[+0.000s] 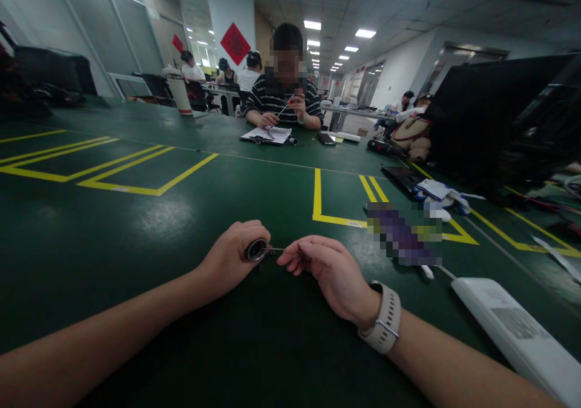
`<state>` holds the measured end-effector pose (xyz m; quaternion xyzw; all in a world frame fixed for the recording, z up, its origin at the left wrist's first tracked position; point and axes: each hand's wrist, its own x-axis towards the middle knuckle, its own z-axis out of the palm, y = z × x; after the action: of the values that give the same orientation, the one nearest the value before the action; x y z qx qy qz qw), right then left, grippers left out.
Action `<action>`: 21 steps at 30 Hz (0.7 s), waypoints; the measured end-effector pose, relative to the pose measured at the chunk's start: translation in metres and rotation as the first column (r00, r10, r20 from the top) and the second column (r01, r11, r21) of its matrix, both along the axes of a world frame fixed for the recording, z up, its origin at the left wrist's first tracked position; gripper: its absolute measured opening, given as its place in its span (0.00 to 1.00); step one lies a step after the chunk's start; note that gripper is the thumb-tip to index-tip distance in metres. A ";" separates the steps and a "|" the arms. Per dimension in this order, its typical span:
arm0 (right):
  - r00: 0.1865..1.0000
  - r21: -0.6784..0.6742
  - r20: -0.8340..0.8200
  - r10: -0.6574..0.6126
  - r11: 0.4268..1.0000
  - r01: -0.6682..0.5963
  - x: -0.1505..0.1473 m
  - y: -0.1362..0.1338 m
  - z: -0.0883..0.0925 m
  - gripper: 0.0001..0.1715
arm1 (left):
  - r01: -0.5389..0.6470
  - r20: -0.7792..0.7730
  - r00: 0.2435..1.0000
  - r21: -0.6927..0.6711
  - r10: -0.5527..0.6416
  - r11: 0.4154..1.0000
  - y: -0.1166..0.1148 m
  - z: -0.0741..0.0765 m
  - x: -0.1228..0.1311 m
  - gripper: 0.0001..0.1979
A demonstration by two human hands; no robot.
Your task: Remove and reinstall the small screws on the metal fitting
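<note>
Near the middle of the green table, my left hand is wrapped round a dark cylinder. Its round open end with a shiny rim faces me, while the rest is hidden in the fist. A thin metal rod runs between this end and the fingertips of my right hand. My right fingers are bent and close together around the rod; whatever part lies inside the hand is hidden. Small dark bits at the cylinder's edge are too small to name.
Yellow tape marks boxes on the green table. To the right lie a blurred-out phone-like object, a white power strip and gloves. Across the table, a person holds a red-handled screwdriver over papers. A cup stands far left.
</note>
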<state>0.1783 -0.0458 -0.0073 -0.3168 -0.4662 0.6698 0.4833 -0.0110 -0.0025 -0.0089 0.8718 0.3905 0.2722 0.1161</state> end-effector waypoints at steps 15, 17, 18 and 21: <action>1.000 0.031 0.013 -0.024 0.999 0.024 -0.004 -0.003 -0.002 0.11 | -0.038 -0.095 0.994 0.072 0.045 0.997 -0.002 0.000 0.000 0.06; 0.999 -0.018 -0.037 -0.012 1.000 0.011 -0.004 -0.001 -0.002 0.10 | -0.030 -0.131 0.990 0.097 0.043 0.995 -0.003 0.000 0.000 0.06; 0.998 -0.034 -0.058 -0.007 0.999 0.005 -0.004 0.000 -0.002 0.10 | -0.028 -0.144 0.989 0.106 0.043 0.994 -0.004 0.000 0.000 0.06; 0.994 -0.059 -0.105 0.011 0.998 -0.018 -0.002 0.004 -0.003 0.10 | -0.027 -0.162 0.986 0.121 0.047 0.992 -0.005 0.001 0.001 0.06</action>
<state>0.1764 -0.0418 -0.0101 -0.2922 -0.4224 0.7026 0.4925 -0.0100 -0.0071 -0.0079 0.8893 0.3980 0.2239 0.0265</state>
